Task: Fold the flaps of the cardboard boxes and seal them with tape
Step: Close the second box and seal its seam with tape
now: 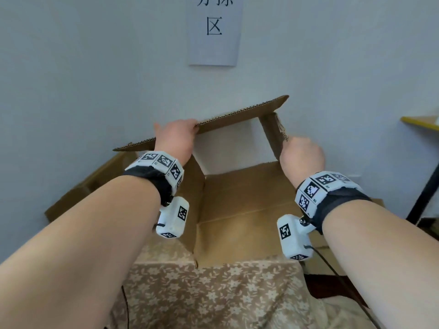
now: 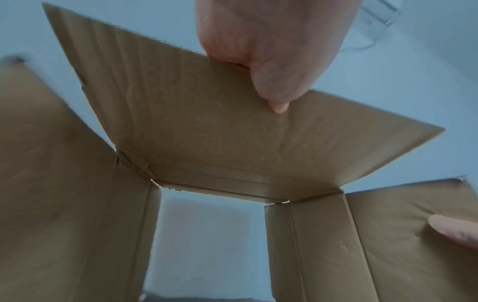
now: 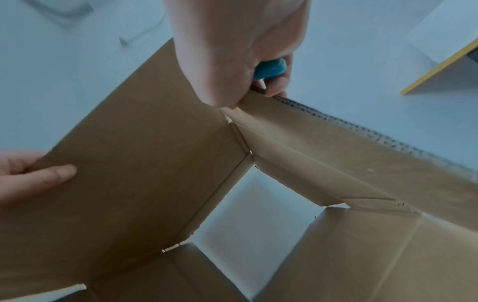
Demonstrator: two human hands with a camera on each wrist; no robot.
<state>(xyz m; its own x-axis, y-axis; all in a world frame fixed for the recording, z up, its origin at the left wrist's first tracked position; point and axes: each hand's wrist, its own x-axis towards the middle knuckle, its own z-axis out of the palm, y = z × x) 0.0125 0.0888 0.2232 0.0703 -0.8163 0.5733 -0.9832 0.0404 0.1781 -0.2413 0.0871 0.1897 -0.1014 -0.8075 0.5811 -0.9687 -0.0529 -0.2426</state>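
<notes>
My left hand (image 1: 174,136) pinches the top flap (image 1: 237,116) at its edge; my right hand (image 1: 301,154) grips the side flap (image 1: 272,134), with something teal (image 3: 270,68) tucked in the palm. The box (image 1: 242,210) lies open-ended on a floral cloth (image 1: 213,295). With no tape visible, released flaps may spring open, I think.
</notes>
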